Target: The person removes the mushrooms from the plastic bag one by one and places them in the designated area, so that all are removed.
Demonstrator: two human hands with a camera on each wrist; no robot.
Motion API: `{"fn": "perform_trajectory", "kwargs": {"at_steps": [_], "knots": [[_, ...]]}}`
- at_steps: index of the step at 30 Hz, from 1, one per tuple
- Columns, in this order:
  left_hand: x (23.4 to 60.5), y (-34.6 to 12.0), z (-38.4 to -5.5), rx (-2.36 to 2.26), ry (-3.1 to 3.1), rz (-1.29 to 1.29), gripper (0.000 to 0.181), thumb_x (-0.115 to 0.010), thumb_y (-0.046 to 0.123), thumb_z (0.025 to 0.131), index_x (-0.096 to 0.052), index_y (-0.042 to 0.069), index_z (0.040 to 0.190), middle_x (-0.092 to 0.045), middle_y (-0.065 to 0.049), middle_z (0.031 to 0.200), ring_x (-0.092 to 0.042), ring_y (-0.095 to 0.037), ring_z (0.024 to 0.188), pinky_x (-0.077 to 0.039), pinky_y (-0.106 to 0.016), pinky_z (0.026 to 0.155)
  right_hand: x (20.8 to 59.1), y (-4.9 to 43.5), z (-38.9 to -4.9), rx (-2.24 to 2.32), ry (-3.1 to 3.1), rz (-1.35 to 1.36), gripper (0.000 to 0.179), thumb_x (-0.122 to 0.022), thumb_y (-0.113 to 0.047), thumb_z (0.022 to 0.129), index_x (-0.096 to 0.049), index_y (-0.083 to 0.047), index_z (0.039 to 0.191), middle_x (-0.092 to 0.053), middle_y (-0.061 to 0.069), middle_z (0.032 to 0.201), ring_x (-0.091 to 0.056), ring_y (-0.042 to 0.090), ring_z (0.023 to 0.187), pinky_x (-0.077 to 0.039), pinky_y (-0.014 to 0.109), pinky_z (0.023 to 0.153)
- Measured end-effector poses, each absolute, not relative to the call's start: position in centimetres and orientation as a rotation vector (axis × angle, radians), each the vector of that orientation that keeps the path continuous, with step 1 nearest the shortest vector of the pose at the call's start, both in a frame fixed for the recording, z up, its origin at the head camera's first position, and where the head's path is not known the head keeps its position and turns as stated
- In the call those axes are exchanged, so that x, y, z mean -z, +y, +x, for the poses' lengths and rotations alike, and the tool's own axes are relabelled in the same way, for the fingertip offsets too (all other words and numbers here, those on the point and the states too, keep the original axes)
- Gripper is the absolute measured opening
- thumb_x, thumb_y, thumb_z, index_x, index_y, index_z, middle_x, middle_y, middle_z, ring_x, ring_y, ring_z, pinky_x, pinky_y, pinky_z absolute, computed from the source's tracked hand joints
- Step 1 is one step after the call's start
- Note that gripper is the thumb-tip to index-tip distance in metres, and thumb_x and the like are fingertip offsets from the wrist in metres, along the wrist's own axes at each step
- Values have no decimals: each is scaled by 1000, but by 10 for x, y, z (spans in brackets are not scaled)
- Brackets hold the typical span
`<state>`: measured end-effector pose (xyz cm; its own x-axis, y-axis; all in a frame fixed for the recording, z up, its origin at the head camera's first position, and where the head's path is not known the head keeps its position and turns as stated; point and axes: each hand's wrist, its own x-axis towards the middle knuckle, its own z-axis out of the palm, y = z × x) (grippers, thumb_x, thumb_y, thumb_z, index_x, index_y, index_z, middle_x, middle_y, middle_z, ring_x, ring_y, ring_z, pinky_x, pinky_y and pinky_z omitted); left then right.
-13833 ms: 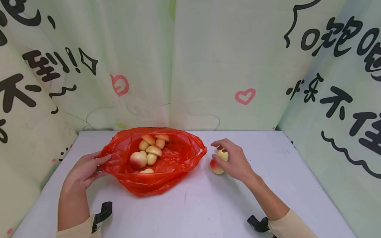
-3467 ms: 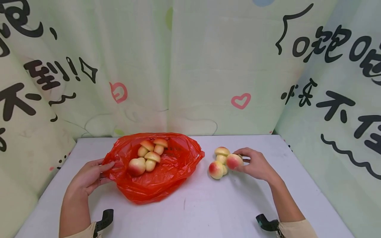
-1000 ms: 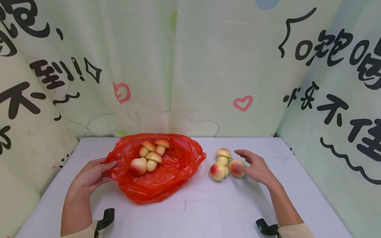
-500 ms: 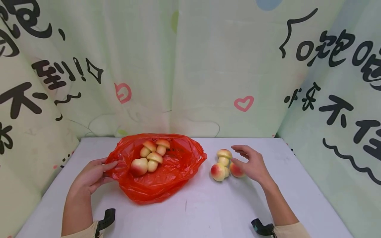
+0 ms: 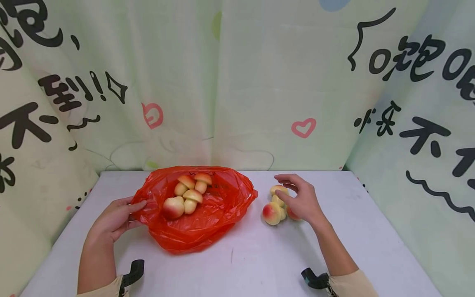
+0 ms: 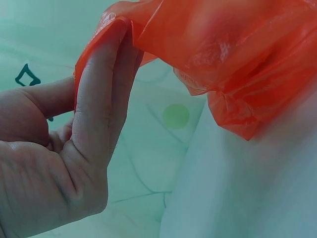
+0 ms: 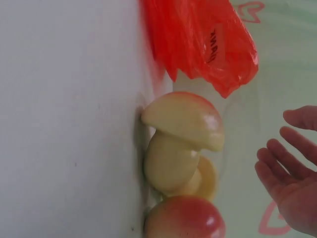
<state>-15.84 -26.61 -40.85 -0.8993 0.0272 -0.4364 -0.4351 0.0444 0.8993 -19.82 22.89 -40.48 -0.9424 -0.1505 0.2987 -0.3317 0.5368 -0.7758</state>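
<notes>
My left hand (image 5: pixel 113 220) pinches the left edge of a red plastic bag (image 5: pixel 222 210), whose mouth gapes upward; the left wrist view shows the film between thumb and fingers. Several toy mushrooms (image 5: pixel 173 208) with red-and-yellow caps lie in the bag. To its right, three more stand on the table: a front mushroom (image 5: pixel 272 213), a back mushroom (image 5: pixel 275 189) and a right-hand mushroom (image 5: pixel 292 214), largely hidden by my right hand (image 5: pixel 301 199). That hand hovers over them with fingers loosely bent and nothing in its grasp; the right wrist view shows it apart from a nearby mushroom (image 7: pixel 173 158).
The white table (image 5: pixel 237 274) ends at a pale green printed curtain (image 5: pixel 256 82) behind and at both sides. Black wrist mounts (image 5: pixel 315 278) stick out from both sleeves.
Since the oldest frame a mushroom has left the bag. My right hand has set a mushroom down at the right, released it, and moved left over the group. The left hand keeps its hold.
</notes>
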Motion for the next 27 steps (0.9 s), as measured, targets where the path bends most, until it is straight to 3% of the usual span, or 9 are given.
{"fn": "perform_trajectory", "kwargs": {"at_steps": [11,15,24,27], "knots": [[408,-267,-158,-1938,1979,-409,73,-63,31,105,-27,0,161,-66,2,113,-71,-14,96,-63,-31,87,397,192,-200,-1391,-2515,540,38,-75,-7,94,-69,-15,130,-69,5,129,-66,27,120,-55,50,105],[408,-266,-158,-1948,1968,-415,73,-63,30,105,-27,0,161,-67,3,113,-71,-14,95,-63,-31,87,397,181,-200,-1427,-2510,578,39,-76,-6,93,-69,-16,130,-69,4,129,-66,31,121,-56,52,104],[406,-265,-157,-1944,1969,-416,73,-63,30,105,-27,0,161,-67,2,113,-71,-14,95,-63,-31,86,391,159,-201,-1505,-2500,686,41,-77,-3,92,-69,-12,131,-69,7,130,-67,29,121,-59,42,101],[406,-265,-157,-1940,1973,-420,73,-63,31,105,-27,1,162,-66,2,114,-71,-14,96,-63,-31,86,390,154,-201,-1504,-2514,708,41,-77,-5,92,-68,-11,132,-69,8,131,-67,29,121,-58,47,102]]}}
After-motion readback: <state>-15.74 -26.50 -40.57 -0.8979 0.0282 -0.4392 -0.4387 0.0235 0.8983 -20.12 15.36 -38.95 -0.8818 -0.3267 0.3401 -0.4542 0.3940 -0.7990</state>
